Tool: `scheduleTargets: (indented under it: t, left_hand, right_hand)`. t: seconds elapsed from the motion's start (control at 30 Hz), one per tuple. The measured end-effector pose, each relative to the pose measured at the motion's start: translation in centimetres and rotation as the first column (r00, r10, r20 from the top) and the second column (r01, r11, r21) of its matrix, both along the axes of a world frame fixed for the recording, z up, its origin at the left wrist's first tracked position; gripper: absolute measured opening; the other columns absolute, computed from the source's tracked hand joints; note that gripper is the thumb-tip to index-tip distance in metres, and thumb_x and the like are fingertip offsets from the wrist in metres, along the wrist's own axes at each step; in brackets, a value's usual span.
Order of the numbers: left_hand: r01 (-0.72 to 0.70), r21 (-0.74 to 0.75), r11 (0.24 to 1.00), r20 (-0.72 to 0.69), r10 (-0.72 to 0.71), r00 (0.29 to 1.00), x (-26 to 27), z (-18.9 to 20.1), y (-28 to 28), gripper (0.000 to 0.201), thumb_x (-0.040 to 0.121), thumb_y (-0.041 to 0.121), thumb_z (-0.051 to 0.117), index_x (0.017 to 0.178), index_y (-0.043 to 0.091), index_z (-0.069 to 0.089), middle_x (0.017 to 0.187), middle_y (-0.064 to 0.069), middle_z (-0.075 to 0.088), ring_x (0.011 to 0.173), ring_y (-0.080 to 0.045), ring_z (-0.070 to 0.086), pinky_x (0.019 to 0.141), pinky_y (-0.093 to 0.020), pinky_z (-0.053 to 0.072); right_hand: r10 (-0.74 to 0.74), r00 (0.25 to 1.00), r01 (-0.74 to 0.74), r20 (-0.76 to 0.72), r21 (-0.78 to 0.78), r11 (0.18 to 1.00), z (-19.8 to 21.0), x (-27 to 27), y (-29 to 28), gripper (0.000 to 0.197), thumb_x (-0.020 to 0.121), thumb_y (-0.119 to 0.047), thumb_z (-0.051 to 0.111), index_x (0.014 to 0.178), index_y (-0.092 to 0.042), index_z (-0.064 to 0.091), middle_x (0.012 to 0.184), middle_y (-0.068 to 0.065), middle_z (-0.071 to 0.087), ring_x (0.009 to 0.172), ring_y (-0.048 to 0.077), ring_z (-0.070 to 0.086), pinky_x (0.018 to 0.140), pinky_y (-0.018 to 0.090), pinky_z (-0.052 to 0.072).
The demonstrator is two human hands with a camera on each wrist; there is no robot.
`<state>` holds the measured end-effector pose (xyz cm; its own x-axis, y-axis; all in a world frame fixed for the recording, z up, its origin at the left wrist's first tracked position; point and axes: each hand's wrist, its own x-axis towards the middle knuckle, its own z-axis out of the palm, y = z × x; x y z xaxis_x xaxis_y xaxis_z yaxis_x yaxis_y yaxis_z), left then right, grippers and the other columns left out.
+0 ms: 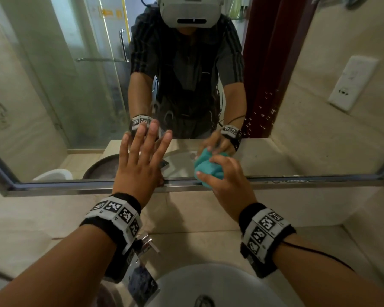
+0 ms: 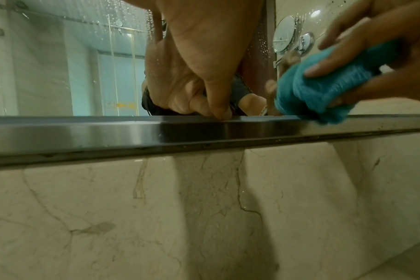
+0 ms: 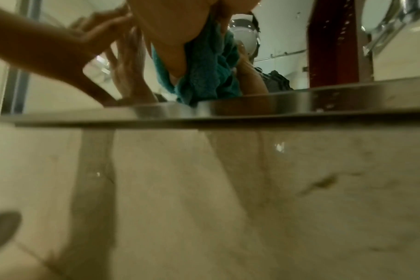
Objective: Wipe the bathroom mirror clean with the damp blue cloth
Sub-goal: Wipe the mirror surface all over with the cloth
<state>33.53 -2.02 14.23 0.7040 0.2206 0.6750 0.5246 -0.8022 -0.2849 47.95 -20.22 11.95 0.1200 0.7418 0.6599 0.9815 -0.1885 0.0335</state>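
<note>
The bathroom mirror [image 1: 75, 96] fills the wall ahead, framed in brushed metal [image 1: 98, 187]. My right hand [image 1: 222, 173] grips a bunched blue cloth [image 1: 205, 168] and holds it against the glass at the bottom edge, just right of centre. The cloth [image 2: 324, 85] overlaps the metal frame [image 2: 108, 132] in the left wrist view and hangs below my palm as the cloth [image 3: 209, 75] in the right wrist view. My left hand [image 1: 142, 156] lies flat on the glass with fingers spread, its thumb [image 2: 218, 102] touching the frame. Water droplets [image 1: 264, 114] speckle the right side of the mirror.
A white basin [image 1: 208, 284] and chrome tap [image 1: 142, 262] sit below my arms. Beige marble tile [image 2: 204, 208] runs under the mirror. A white wall socket [image 1: 350, 83] is at the right. The glass reflects a shower door and a person wearing a headset.
</note>
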Motion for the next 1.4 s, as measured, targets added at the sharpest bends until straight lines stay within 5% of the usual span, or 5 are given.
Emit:
scheduleTargets:
  t: [0.47,0.7,0.9,1.1,1.4]
  left_hand:
    - [0.095,0.017,0.995,0.019,-0.095,0.995,2.1,2.7,-4.7,0.115,0.064,0.039,0.078,0.150,0.015,0.005,0.155,-0.014,0.004,0.144,-0.030,0.002,0.115,-0.051,-0.001]
    - [-0.008,-0.031,0.999,0.021,0.009,1.000,5.8,2.5,-5.8,0.125,0.063,0.039,0.079,0.150,0.016,-0.008,0.154,-0.009,-0.024,0.141,-0.027,-0.023,0.115,-0.052,-0.003]
    - [-0.056,-0.037,0.998,-0.019,0.055,0.998,6.1,2.4,-5.7,0.134,0.058,0.049,0.079,0.149,0.016,-0.014,0.152,-0.009,-0.029,0.139,-0.026,-0.029,0.114,-0.052,-0.007]
    - [-0.087,-0.032,0.996,-0.045,0.086,0.995,6.0,2.4,-5.8,0.133,0.063,0.051,0.077,0.146,0.017,-0.021,0.147,-0.008,-0.038,0.138,-0.027,-0.029,0.113,-0.051,-0.012]
    - [-0.087,-0.001,0.996,-0.017,0.087,0.996,6.2,2.1,-5.5,0.136,0.060,0.053,0.079,0.148,0.017,-0.017,0.150,-0.009,-0.034,0.140,-0.027,-0.026,0.114,-0.052,-0.008]
  right_hand:
    - [-0.177,0.984,0.161,0.003,0.398,0.903,9.3,3.1,-2.2,0.038,0.083,-0.020,0.050,0.117,-0.008,0.062,0.117,0.021,0.051,0.099,0.041,0.053,0.086,0.038,0.043]
    - [-0.129,0.976,0.134,0.176,-0.018,0.991,3.9,4.5,-4.8,0.050,0.055,-0.009,0.087,0.102,-0.010,0.071,0.104,0.019,0.060,0.084,0.039,0.058,0.067,0.041,0.054]
    - [-0.099,0.992,0.124,-0.082,0.414,0.902,11.2,4.5,-1.8,0.035,0.086,-0.022,0.050,0.116,-0.011,0.064,0.120,0.016,0.051,0.109,0.002,0.037,0.096,0.002,0.021]
    - [-0.050,0.990,0.061,0.128,-0.077,0.995,1.9,3.6,-4.3,0.044,0.066,-0.010,0.082,0.108,-0.011,0.068,0.108,0.020,0.061,0.085,0.035,0.057,0.070,0.041,0.055]
    - [-0.089,0.995,0.095,-0.034,0.294,0.951,8.3,3.5,-2.0,0.048,0.071,-0.007,0.067,0.117,-0.017,0.061,0.121,0.014,0.047,0.104,0.037,0.046,0.083,0.039,0.049]
